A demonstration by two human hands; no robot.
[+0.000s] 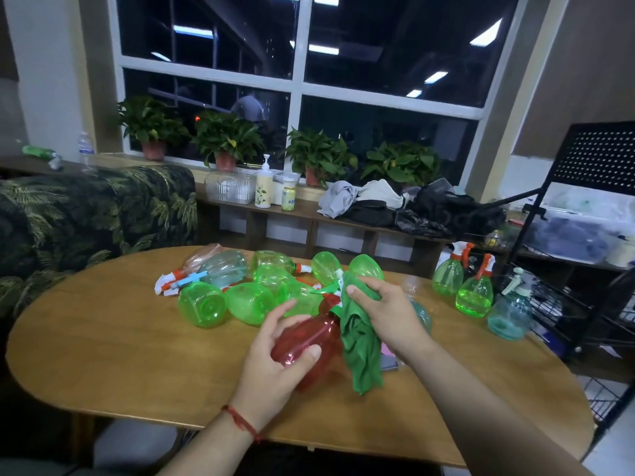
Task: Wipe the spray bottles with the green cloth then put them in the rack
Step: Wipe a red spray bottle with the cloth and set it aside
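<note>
My left hand [275,355] grips a red spray bottle [309,341] by its body, just above the wooden table [120,355]. My right hand [385,310] holds the green cloth [360,348] bunched over the bottle's neck and sprayer, and the cloth hangs down on the right side. Behind them several green spray bottles [247,302] lie in a heap on their sides. Three bottles stand upright in the black wire rack [584,304] at the right: two green ones [476,297] and a teal one [510,314].
A pale blue bottle [223,267] and a pinkish one lie at the back of the heap. A leaf-patterned sofa [86,214] is at the left. A low shelf [309,221] with clothes, a pump bottle and potted plants runs under the window.
</note>
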